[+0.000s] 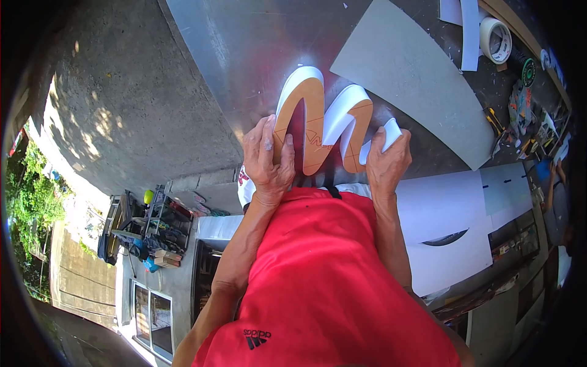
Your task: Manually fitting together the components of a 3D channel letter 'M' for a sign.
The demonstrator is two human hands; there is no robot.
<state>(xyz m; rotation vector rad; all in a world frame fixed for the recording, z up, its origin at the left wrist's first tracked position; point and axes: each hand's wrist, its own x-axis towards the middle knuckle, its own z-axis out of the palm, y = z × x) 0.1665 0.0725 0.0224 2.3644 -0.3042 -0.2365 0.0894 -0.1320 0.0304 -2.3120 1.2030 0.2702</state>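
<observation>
A wavy, M-shaped sign letter (313, 110) has a flat brown face with pencil-like lines and a deep white band around its edge. It is held over the metal tabletop in front of my red shirt. My left hand (269, 156) is closed around the letter's left leg, thumb on the brown face and fingers at the outer side. At the right end, my right hand (387, 160) pinches the free-looking end of the white band (391, 133), thumb on its near side. My palms hide parts of both ends.
A large grey sheet (416, 73) lies on the metal table (244, 37) beyond the letter. White sheets (437, 214) lie to my right. Farther right are a tape roll (496, 40), yellow-handled cutters (494, 122) and scraps. A concrete floor (134, 79) drops away at the left.
</observation>
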